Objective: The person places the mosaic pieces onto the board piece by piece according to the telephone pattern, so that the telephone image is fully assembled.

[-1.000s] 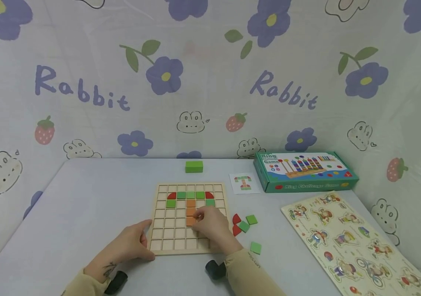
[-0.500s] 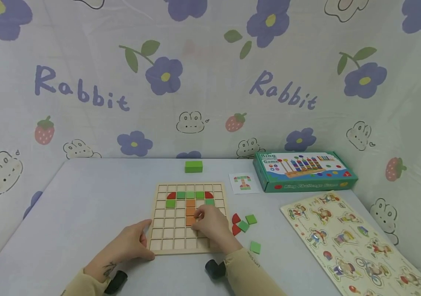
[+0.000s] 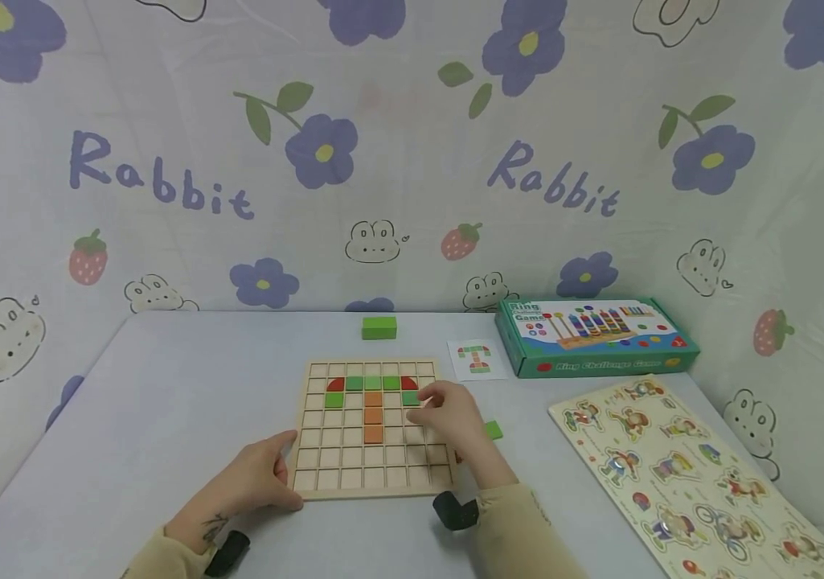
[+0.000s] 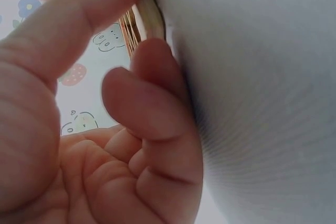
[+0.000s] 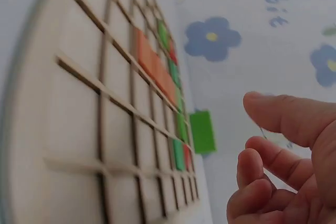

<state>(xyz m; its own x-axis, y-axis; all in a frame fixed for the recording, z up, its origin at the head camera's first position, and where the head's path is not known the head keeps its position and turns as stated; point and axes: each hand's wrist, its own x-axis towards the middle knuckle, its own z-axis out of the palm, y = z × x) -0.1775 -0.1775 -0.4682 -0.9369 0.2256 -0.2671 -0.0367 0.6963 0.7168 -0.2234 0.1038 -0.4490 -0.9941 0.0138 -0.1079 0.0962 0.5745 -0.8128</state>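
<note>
A wooden grid board (image 3: 328,457) lies flat, with red quarter-round pieces, green squares and a column of three orange squares (image 3: 373,416) in its cells. My left hand (image 3: 256,473) grips the board's left edge, index finger at the side and thumb by the near corner; the left wrist view shows its other fingers curled against the edge. Above the board's right part hovers my right hand (image 3: 455,418), thumb and index apart with nothing between them. In the right wrist view the hand (image 5: 289,166) is beside the orange squares (image 5: 152,65).
A picture card (image 3: 477,360) lies behind the board's right corner, and a green block (image 3: 379,328) behind its far edge. On the right are a green game box (image 3: 607,366) and a wooden picture puzzle (image 3: 661,458). A loose green square (image 3: 493,430) lies beyond my right hand.
My right hand has left the lowest orange square and moved right, uncovering that square and covering some loose pieces beside the board. The left hand stays in place.
</note>
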